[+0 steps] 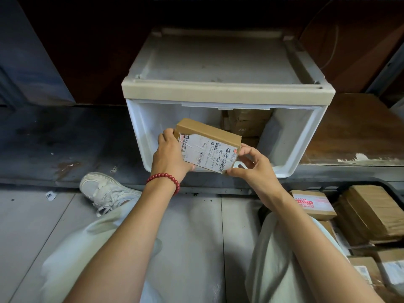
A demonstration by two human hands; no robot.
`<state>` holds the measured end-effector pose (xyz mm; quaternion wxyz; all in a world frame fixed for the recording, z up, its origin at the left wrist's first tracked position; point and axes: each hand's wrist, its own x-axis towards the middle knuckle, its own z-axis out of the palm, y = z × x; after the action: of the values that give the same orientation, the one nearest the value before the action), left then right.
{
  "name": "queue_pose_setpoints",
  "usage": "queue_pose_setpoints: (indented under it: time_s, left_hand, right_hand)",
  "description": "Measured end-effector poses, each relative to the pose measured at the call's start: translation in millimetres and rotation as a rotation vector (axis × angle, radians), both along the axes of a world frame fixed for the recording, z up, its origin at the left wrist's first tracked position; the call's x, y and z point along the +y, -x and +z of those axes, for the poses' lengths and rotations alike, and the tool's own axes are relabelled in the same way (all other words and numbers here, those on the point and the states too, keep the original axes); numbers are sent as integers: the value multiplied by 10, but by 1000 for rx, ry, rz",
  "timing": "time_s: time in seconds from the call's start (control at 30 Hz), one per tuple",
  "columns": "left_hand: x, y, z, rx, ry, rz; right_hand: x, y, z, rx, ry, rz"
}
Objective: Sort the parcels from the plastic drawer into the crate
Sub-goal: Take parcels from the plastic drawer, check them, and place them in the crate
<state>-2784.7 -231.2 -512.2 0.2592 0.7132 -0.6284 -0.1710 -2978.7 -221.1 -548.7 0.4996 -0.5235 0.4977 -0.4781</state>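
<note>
White shipping label [205, 154] on the brown parcel [209, 133]: large code "850-H06 A7", with "H06" repeated smaller near the middle; barcodes and fine print illegible. Carton [247, 125] inside the plastic drawer [290, 136]: letters "Za", remainder hidden. Red-printed label [312, 203] in the crate [371, 182]: illegible.

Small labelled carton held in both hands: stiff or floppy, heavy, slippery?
Probably stiff: the carton keeps crisp edges and flat faces. Likely light: the right hand just pinches one corner, the left hand grips the other end. Its taped label looks glossy, so possibly slick there.
</note>
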Motion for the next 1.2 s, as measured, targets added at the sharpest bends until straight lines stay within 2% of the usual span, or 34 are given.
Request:
queue_pose_setpoints:
  time_s: [0.17, 0.3, 0.37, 0.7, 0.87, 1.2]
  left_hand:
    - [3, 9, -28, 72, 56, -48]
    - [-2, 18, -33, 120, 48, -87]
    - [-5, 28, -48, 138, 55, -101]
    - [-40, 30, -85, 41, 131, -143]
    - [-53, 37, -86, 102, 128, -132]
    - [-50, 27, -101, 111, 116, -86]
  right_hand:
    - [2, 10, -3, -67, -109, -76]
    - [-40, 29, 32, -206, -250, -190]
    - [-54, 41, 37, -203, -278, -205]
    - [-63, -17, 31, -203, -463, -155]
    - [-88, -27, 36, -168, -501, -154]
    - [-96, -14, 25, -137, -441, -207]
